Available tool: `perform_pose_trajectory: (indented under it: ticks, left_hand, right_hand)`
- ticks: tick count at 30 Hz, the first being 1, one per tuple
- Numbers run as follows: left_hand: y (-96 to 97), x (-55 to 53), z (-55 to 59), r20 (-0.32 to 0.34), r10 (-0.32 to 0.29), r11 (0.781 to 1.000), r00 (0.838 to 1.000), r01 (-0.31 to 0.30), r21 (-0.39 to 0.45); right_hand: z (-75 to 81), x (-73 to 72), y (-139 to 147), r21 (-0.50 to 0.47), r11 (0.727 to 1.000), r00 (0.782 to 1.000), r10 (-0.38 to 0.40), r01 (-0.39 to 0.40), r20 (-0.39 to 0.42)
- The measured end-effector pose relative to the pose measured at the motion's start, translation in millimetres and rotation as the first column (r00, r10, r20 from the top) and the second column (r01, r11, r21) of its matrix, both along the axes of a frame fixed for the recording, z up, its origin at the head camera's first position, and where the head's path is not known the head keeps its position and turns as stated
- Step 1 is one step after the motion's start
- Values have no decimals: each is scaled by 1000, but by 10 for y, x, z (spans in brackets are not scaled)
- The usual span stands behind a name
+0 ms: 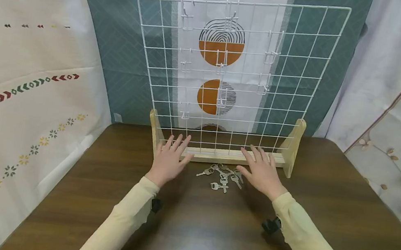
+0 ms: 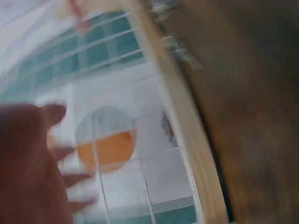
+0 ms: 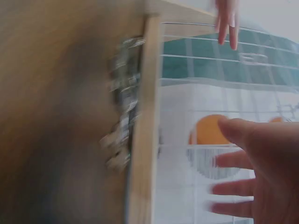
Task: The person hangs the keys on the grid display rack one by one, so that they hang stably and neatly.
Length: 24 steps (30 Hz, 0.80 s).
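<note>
Several silver keys point(image 1: 224, 179) lie in a loose cluster on the brown table, in front of a white wire grid rack point(image 1: 283, 81). In the head view my left hand point(image 1: 168, 160) is left of the keys, its fingers spread toward the rack's wooden base bar point(image 1: 219, 157). My right hand point(image 1: 261, 171) is to the right of the keys, fingers spread the same way, its thumb near the outermost key. Neither hand holds anything. Both wrist views are blurred; the keys point(image 3: 124, 88) show beside the base bar in the right wrist view.
Several white wire hooks point(image 1: 221, 67) hang on the grid at different heights. Wooden side feet point(image 1: 296, 146) support the rack on the table point(image 1: 195, 231). Behind it hangs a teal and white cloth point(image 1: 126, 63) with orange circles. Patterned cloths flank the table.
</note>
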<state>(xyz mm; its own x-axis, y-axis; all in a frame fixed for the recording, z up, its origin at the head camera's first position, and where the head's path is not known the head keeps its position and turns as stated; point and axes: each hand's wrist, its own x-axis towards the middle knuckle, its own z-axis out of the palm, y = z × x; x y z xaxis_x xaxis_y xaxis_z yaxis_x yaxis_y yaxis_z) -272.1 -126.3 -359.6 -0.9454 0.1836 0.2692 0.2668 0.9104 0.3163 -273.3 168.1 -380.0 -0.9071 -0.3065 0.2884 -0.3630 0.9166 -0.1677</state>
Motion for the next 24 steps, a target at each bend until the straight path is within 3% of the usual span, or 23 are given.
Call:
perform_pose_trajectory:
  ticks: [2, 3, 5, 7, 9, 10, 12, 15, 20, 24]
  left_hand:
    - [-26, -83, 91, -46, -6, 982, 999, 15, 190]
    - [-42, -127, 142, -91, 6, 949, 996, 23, 314]
    - [-75, -205, 248, -204, 75, 841, 976, 48, 538]
    - [-112, -254, 326, -283, 177, 729, 943, 68, 681]
    - [-154, -286, 368, -304, 255, 656, 918, 67, 752]
    - [-190, -308, 382, -296, 285, 638, 912, 50, 769]
    - [-273, -349, 381, -252, 317, 627, 914, -2, 779]
    - [-407, -403, 332, -170, 294, 653, 940, -68, 754]
    - [-604, -513, 164, -40, 146, 685, 988, -72, 725]
    - [-717, -584, -27, 36, 48, 679, 998, -59, 732]
  right_hand:
    - [64, -40, -36, -23, 1000, 1000, 14, -14, -7]
    - [102, -69, -64, -42, 999, 1000, 22, -22, -7]
    - [187, -124, -138, -93, 995, 999, 40, -38, 18]
    - [264, -164, -217, -151, 987, 997, 58, -49, 56]
    - [317, -191, -283, -193, 979, 992, 82, -62, 95]
    - [351, -217, -322, -206, 976, 989, 99, -76, 106]
    - [400, -260, -393, -227, 969, 984, 129, -98, 126]
    - [407, -303, -502, -241, 962, 974, 168, -129, 152]
    - [181, -374, -700, -216, 967, 946, 188, -132, 263]
    - [-95, -421, -820, -169, 982, 932, 139, -85, 334]
